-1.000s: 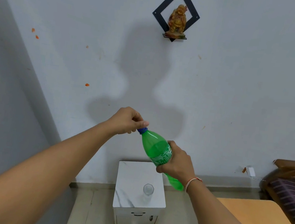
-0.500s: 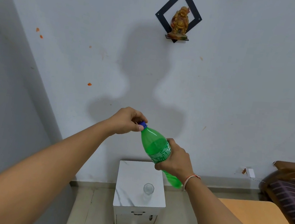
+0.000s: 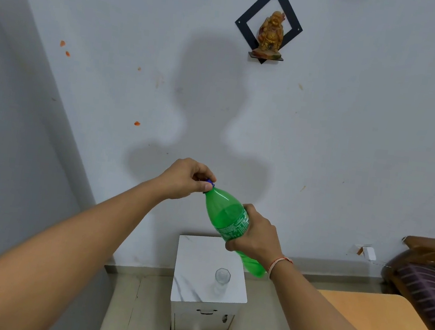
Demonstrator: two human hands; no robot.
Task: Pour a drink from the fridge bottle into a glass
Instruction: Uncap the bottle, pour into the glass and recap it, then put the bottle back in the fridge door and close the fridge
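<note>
While one glass [image 3: 222,276] waits, left hand [image 3: 184,178] pinches the cap [image 3: 210,182]; right hand [image 3: 255,235] grips one bottle [image 3: 227,217].

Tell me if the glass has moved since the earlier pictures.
No. The glass stands on the same spot of the white cabinet, right of centre on its top and toward the front edge. Only the camera's view shifted slightly.

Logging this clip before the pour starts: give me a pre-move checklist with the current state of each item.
1. Right hand grips the green bottle at the label: ok.
2. Left hand pinches the blue cap: ok.
3. Cap off: not ok, it sits on the neck.
4. Glass upright on the white cabinet: ok.
5. Glass empty: cannot tell.
6. Bottle mouth above the glass: not ok, it is tilted up to the left, away from it.
</note>
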